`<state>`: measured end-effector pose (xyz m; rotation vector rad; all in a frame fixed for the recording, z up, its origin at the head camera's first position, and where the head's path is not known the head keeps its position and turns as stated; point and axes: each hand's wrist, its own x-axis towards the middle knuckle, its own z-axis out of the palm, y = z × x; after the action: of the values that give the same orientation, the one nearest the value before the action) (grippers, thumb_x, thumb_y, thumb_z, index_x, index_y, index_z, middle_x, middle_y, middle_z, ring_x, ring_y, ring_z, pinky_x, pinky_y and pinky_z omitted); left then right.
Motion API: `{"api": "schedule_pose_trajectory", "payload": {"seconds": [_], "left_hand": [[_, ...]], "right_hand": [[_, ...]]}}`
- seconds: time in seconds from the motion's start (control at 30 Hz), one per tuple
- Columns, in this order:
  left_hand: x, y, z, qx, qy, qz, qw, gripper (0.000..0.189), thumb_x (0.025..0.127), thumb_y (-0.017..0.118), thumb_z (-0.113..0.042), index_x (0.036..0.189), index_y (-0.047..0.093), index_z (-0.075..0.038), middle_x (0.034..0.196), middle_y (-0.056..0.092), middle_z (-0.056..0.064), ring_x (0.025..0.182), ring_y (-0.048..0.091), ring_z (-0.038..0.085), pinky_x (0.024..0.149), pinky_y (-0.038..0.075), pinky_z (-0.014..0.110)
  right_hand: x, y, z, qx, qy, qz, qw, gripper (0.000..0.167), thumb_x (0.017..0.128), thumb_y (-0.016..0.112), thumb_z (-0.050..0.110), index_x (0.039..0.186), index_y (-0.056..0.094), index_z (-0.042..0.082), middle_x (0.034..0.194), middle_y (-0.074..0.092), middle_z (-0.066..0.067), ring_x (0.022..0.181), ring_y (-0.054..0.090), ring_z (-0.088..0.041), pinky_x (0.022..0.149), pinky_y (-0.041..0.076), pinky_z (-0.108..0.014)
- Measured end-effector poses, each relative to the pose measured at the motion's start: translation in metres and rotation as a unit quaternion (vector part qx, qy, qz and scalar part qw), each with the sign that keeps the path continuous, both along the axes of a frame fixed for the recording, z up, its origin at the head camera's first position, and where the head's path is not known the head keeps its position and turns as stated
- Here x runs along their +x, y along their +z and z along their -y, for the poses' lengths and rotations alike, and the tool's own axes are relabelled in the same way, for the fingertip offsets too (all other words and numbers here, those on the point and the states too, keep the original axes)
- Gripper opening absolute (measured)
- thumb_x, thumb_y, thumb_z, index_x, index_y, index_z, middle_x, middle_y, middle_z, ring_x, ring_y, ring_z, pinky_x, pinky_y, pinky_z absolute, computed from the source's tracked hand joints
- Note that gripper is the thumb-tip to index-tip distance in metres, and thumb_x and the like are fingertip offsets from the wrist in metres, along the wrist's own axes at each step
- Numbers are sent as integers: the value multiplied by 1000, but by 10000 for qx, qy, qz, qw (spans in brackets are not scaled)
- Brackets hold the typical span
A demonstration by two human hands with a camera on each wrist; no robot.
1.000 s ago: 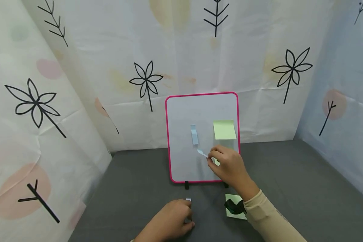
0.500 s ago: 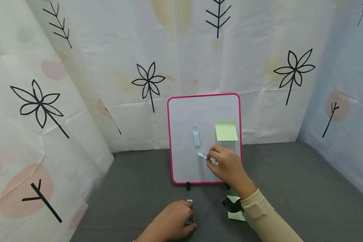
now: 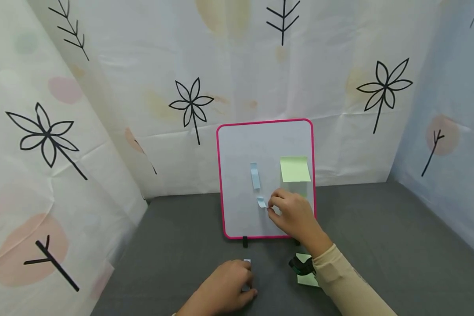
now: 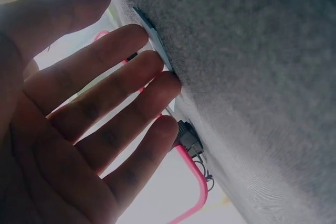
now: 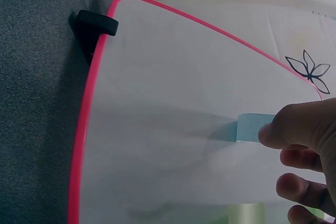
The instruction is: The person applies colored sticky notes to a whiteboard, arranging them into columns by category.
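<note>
My right hand (image 3: 294, 215) pinches a small pale blue sticky strip (image 3: 261, 202) in front of the lower part of a pink-framed whiteboard (image 3: 241, 142). In the right wrist view, the thumb lies over one end of that strip (image 5: 249, 127); whether its free end touches the board, I cannot tell. Higher up, another blue strip (image 3: 254, 176) is stuck to the board, left of a green sticky note (image 3: 295, 169). My left hand (image 3: 229, 283) rests on the table, its fairly straight fingers touching a thin pale blue piece (image 4: 157, 43), mostly hidden in the head view.
Black clip feet (image 3: 245, 242) hold the whiteboard up on the grey tabletop (image 3: 181, 232). A green sticky note pad (image 3: 309, 280) lies below my right forearm, partly covered by a dark wrist strap (image 3: 299, 266). Patterned cloth walls (image 3: 150, 162) stand behind and on both sides.
My right hand has shifted slightly left, and the pinched strip has turned so its broad face shows more. The left hand stays put.
</note>
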<state>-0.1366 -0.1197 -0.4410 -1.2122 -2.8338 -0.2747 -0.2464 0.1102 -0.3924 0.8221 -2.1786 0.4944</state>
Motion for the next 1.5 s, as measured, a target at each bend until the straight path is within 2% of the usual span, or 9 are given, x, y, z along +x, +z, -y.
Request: {"api": "schedule_pose_trajectory", "payload": {"seconds": [0.13, 0.37, 0.57, 0.73, 0.8, 0.97, 1.1, 1.2, 1.5], "left_hand": [[-1, 2, 1, 116, 20, 76, 9999, 22, 90, 86, -29, 72, 72, -24, 70, 47, -15, 60, 38, -5, 57, 34, 13], [-7, 0, 1, 377, 149, -562, 9976, 14, 89, 85, -31, 79, 77, -27, 69, 56, -16, 59, 38, -7, 61, 31, 17], [-20, 14, -2, 792, 511, -409, 9947, 10, 92, 82, -28, 83, 79, -24, 75, 65, -12, 64, 48, -4, 63, 42, 18], [-39, 26, -8, 1230, 862, -844, 9850, 8, 94, 79, -21, 88, 81, -16, 81, 70, -7, 65, 55, 1, 60, 46, 18], [-48, 31, -11, 1375, 966, -1116, 9794, 8, 95, 78, -18, 96, 82, -12, 85, 72, -4, 66, 56, 3, 59, 47, 19], [-70, 37, -19, 1784, 1092, -1671, 9635, 25, 97, 73, -10, 120, 79, -4, 100, 71, 5, 75, 56, 12, 61, 48, 24], [-86, 36, -24, 2135, 1039, -1900, 9526, 27, 97, 68, -3, 122, 78, -2, 105, 65, 9, 82, 53, 19, 66, 48, 28], [-94, 33, -25, 2232, 1049, -1977, 9487, 29, 97, 64, 0, 123, 78, -2, 103, 63, 10, 82, 52, 20, 67, 47, 30], [-102, 24, -28, 2067, 1193, -1818, 9539, 39, 97, 61, 0, 134, 73, -4, 107, 62, 10, 84, 51, 21, 68, 45, 30]], "right_hand": [[-2, -2, -1, 77, 96, 87, 9999, 17, 75, 90, 4, 78, 75, 12, 87, 71, 0, 66, 60, -15, 60, 51, -31], [-5, -6, -1, 304, 274, 201, 9990, 18, 75, 88, 4, 79, 74, 14, 90, 70, 0, 72, 63, -15, 64, 52, -34], [-6, -8, 0, 433, 137, 312, 9985, 16, 76, 87, 6, 79, 74, 14, 91, 71, 1, 75, 65, -15, 70, 52, -38], [-7, -9, 2, 544, 67, 404, 9977, 15, 75, 86, 5, 79, 75, 15, 90, 70, 2, 77, 66, -16, 73, 52, -39], [-8, -10, 2, 569, 74, 398, 9976, 15, 75, 86, 5, 80, 75, 15, 90, 70, 2, 77, 67, -16, 74, 53, -39], [-8, -13, 4, 507, 127, 273, 9983, 16, 76, 88, 6, 79, 74, 15, 90, 70, 2, 78, 68, -17, 77, 54, -42], [-7, -14, 6, 488, 166, 238, 9984, 18, 76, 89, 6, 79, 74, 16, 91, 70, 2, 79, 69, -17, 80, 55, -43], [-7, -14, 8, 514, 162, 236, 9983, 17, 76, 88, 6, 79, 75, 16, 91, 70, 2, 80, 69, -18, 82, 55, -43], [-9, -15, 6, 659, 58, 184, 9976, 19, 75, 91, 9, 79, 74, 18, 90, 70, 3, 81, 69, -18, 83, 56, -43]]}}
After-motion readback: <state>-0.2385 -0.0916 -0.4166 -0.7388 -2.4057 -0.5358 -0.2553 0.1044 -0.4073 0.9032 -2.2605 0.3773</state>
